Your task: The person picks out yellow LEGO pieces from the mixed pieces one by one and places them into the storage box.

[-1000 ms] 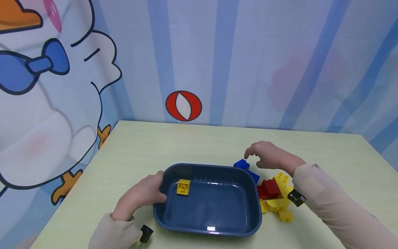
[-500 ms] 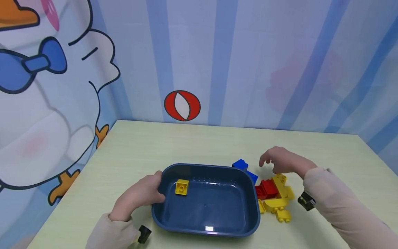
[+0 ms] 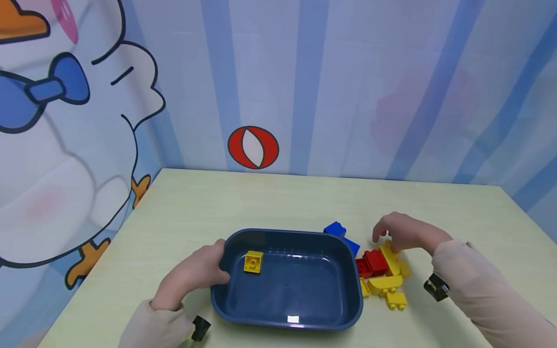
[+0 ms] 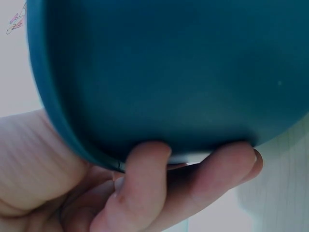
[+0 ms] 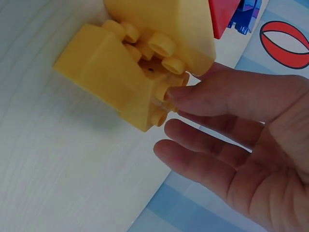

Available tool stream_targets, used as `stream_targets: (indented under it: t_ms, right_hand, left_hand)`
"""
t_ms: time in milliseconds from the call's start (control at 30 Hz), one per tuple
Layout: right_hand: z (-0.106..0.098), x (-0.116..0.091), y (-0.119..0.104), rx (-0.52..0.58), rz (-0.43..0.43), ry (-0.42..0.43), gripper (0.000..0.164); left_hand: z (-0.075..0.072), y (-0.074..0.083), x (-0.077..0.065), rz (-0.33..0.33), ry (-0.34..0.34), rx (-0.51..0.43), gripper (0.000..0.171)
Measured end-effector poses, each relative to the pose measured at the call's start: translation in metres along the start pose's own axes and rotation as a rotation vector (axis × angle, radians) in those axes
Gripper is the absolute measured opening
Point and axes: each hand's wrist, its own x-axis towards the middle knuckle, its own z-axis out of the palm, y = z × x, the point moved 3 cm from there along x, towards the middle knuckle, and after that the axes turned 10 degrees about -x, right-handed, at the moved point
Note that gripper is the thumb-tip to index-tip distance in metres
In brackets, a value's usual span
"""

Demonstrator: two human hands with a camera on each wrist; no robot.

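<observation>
1. Pale tabletop [image 3: 261,203] spreads before a person in light sleeves, whose left hand [image 3: 193,270] grips the near-left side of a dark blue tray [image 3: 300,295]; the left-wrist view shows its fingers curled against the tray's wall.

2. Inside the tray, toward its left end, lies a lone yellow block [image 3: 253,261], well apart from the other pieces.

3. Just beyond the tray's right edge sits a loose heap: a small yellow brick [image 3: 395,300] nearest the person, then a curved yellow piece [image 3: 385,284], with red bricks [image 3: 375,261] close behind.

4. Above the far side of the heap, the right hand [image 3: 406,231] reaches down with fingers loosely bent and unclosed. Its thumb appears to meet a studded yellow brick [image 5: 137,113], seen on the table in the right-wrist view; an index finger partly hidden there leaves the exact contact unclear.

5. Picking from the heap looks to be the step in hand, with the tray steadied; the next move seems to call for a firm pinch that spares the neighboring pieces.

6. Farther back, blue bricks [image 3: 335,229] rest by the tray's far-right corner, before a striped backdrop [image 3: 339,72] printed with a red-and-white ball [image 3: 253,147].
</observation>
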Motion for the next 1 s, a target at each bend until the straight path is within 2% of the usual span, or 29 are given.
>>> stream_targets:
  t_ms: [733, 1000]
  right_hand:
    - [0.014, -0.002, 0.003, 0.052, 0.004, -0.028, 0.035]
    - [0.017, 0.001, 0.01, 0.092, 0.042, 0.015, 0.035]
  left_hand:
    - [0.001, -0.002, 0.0, -0.012, -0.001, -0.002, 0.072]
    - [0.001, -0.002, 0.002, -0.007, 0.004, -0.01, 0.071]
